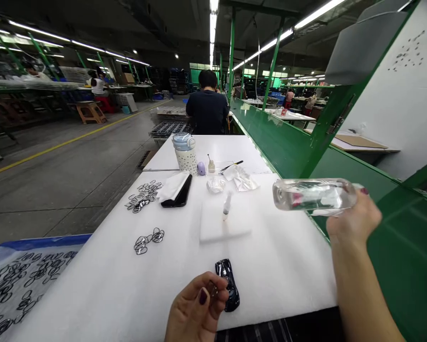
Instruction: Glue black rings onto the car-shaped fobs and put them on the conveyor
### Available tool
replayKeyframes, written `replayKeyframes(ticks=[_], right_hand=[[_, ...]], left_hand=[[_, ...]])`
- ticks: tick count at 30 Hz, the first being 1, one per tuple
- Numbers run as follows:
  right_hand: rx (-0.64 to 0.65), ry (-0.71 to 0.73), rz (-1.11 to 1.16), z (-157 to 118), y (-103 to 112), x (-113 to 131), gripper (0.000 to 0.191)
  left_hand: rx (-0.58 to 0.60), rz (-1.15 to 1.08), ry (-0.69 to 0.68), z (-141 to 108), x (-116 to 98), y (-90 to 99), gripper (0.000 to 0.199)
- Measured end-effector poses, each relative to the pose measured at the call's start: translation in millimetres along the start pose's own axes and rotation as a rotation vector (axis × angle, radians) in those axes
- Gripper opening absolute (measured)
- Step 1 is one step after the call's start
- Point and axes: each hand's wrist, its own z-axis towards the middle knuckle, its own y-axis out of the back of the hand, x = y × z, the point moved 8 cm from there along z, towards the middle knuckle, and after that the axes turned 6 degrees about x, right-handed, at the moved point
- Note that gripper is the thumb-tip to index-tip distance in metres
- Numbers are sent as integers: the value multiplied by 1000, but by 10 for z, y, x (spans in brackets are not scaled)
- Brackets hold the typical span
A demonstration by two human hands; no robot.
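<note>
our left hand (pixel 195 308) pinches something small, perhaps a thin wire loop (pixel 212 289), just beside a glossy black part (pixel 228 285); our right hand (pixel 352 223) wraps a clear bottle (pixel 315 194), held sideways off the white foam sheet (pixel 281 280) cushioning the parts.

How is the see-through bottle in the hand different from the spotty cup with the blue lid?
The clear plastic bottle is see-through, but the spotted tumbler is white with dots. The bottle lies sideways in the right hand; the tumbler stands upright on the white table. Both are round containers.
</note>
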Motion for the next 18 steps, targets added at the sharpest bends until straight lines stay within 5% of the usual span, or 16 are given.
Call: replayKeyframes(ticks=[2, 4, 7, 9, 14, 18], right_hand=[[31, 190, -170, 1, -79, 331, 33], [195, 323, -324, -55, -331, 550, 42], [508, 477, -547, -195, -796, 656, 40], [594, 519, -642, -198, -968, 662, 36], [470, 458, -425, -19, -870, 965, 12], [477, 323, -128, -337, -698, 1237, 17]], left_hand=[[53, -39, 20, 10, 47, -8, 31], [112, -60, 18, 21, 68, -5, 30], [166, -69, 11, 21, 86, 2, 27], [180, -60, 26, 13, 109, -6, 27], [220, -96, 19, -26, 105, -54, 23], [288, -103, 32, -72, 91, -102, 14]])
